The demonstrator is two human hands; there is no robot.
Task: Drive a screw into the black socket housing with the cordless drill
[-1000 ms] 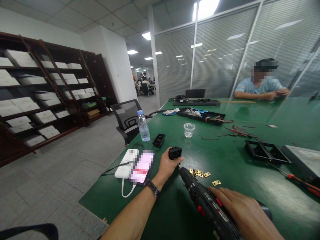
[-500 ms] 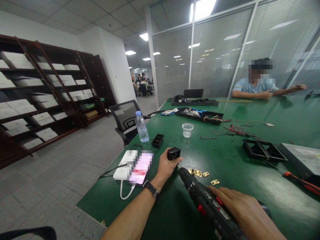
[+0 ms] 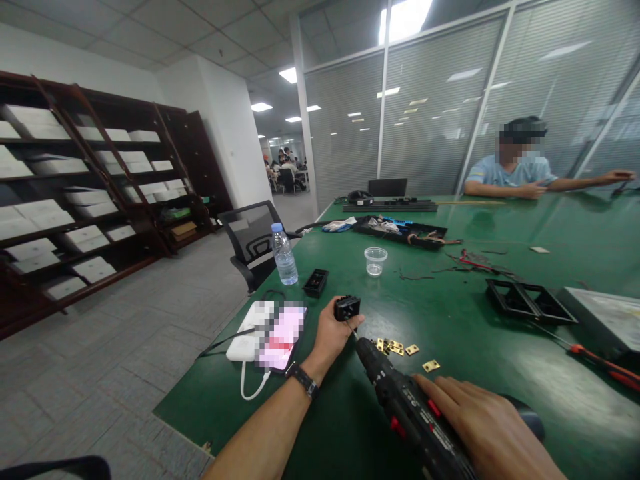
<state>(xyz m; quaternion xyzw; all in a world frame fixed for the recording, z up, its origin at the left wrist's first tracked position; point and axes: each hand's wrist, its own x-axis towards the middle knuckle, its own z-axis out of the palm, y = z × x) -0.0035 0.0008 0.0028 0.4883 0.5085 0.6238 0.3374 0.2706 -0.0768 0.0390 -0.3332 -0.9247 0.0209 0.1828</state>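
While the left hand (image 3: 330,333) pinches the black part (image 3: 347,307), the drill (image 3: 400,400) meets it.

Head camera looks forward-down over green table (image 3: 450,320).

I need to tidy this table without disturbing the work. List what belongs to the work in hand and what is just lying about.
In use:
- small black part, held in the left hand
- power drill, gripped by the right hand, its bit at the part
- brass hinges beside the drill tip

Lying about:
- water bottle
- plastic cup
- phone and power bank
- black frame
- red-handled screwdriver
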